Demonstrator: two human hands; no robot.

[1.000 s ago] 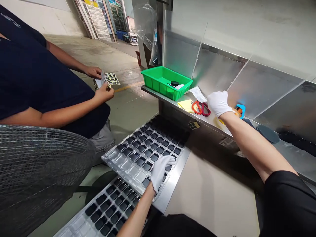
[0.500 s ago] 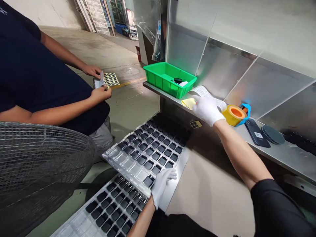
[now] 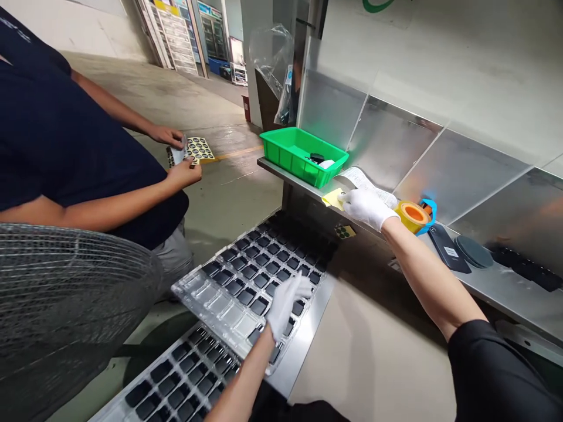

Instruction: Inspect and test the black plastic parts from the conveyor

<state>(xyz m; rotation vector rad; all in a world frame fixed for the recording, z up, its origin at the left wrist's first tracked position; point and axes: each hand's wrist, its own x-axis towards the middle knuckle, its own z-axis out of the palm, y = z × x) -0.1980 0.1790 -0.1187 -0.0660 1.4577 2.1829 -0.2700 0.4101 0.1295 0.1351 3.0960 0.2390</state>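
Observation:
My left hand [image 3: 288, 305], in a white glove, hovers over or rests on a clear plastic tray [image 3: 206, 296] filled with rows of black square parts [image 3: 235, 286]; its fingers are stretched out and nothing shows in them. At the shelf edge, my gloved right hand [image 3: 367, 208] has its fingertips closed at the right end of a yellow sticker sheet [image 3: 333, 198]. A printed white paper strip [image 3: 358, 177] curls just behind that hand. Below the upper tray lies a second tray of black parts [image 3: 169, 384].
On the metal shelf [image 3: 488, 281] are a green bin [image 3: 288, 158], a yellow tape roll [image 3: 409, 218], a phone [image 3: 448, 249] and dark round discs [image 3: 472, 252]. A co-worker [image 3: 88, 146] at left holds a sticker sheet [image 3: 200, 150]. A caged fan [image 3: 74, 316] stands nearby.
My left hand has lifted from the tray's near edge and moved farther over the black parts. My right hand stays at the yellow sticker sheet. The view has shifted slightly.

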